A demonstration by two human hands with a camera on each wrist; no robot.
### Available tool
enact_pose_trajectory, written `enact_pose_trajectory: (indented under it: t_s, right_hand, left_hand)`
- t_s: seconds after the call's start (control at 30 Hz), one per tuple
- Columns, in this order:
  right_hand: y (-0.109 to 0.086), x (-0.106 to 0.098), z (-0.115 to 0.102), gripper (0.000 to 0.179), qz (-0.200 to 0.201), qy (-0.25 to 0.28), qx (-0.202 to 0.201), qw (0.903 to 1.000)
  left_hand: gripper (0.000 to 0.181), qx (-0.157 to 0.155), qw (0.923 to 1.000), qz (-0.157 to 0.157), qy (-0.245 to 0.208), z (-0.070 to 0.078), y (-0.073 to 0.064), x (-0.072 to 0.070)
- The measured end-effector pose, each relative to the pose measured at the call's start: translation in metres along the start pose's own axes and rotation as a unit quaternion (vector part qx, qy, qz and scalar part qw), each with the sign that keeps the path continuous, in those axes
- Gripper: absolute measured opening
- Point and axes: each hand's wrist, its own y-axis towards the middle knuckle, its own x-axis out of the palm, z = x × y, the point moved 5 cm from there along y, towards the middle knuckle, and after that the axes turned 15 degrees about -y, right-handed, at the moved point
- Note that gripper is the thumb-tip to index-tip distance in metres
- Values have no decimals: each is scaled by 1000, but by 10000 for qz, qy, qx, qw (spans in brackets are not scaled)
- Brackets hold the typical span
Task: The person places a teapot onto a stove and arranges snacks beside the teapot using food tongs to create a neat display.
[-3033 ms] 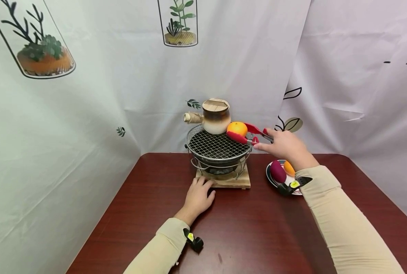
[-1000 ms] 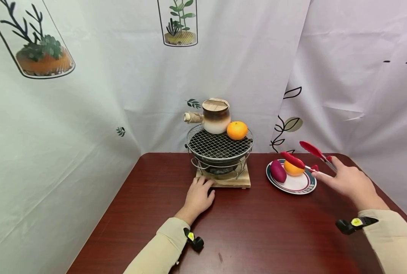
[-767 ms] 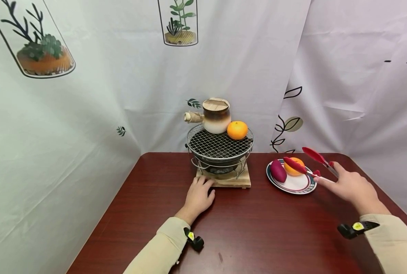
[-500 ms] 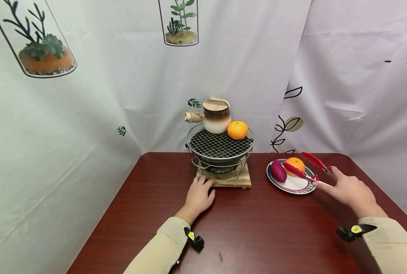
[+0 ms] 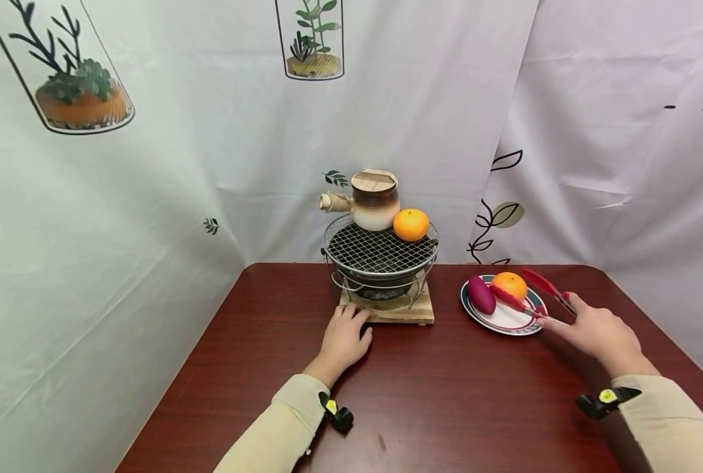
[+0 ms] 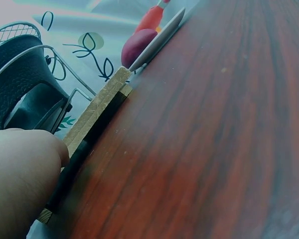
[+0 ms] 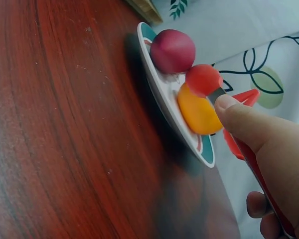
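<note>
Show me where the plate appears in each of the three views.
Head: the plate is right of centre.
Left wrist: near the top, just right of centre, edge-on.
Right wrist: upper middle, slanting down rightward.
Shared landmark: the red tongs, seen in all three.

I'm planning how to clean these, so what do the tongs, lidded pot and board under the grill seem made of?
Tongs: silvery arms, likely metal; smooth red tips, perhaps silicone or plastic. Pot: probably ceramic, glaze-like brown shading into cream; its lid looks like grained wood. Board: apparently pale, matte wood, with visible grain.
</note>
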Motion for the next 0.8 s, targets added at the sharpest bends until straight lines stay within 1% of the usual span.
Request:
enact_pose_trajectory:
  t_s: [0.3,0.5,0.8]
  right_hand:
    - [2,3,-8,111,55,-47,-103,9999]
    - [2,4,-9,106,185,-73,-140,9997]
    - [4,1,-8,107,187,-91,-144,9997]
  left_hand:
    - [25,-24,10000,-75,-5,-1,0,1]
    - [25,0,10000,-39,27,0,1,1]
    - [25,-69,9999,-78,-43,0,0,0]
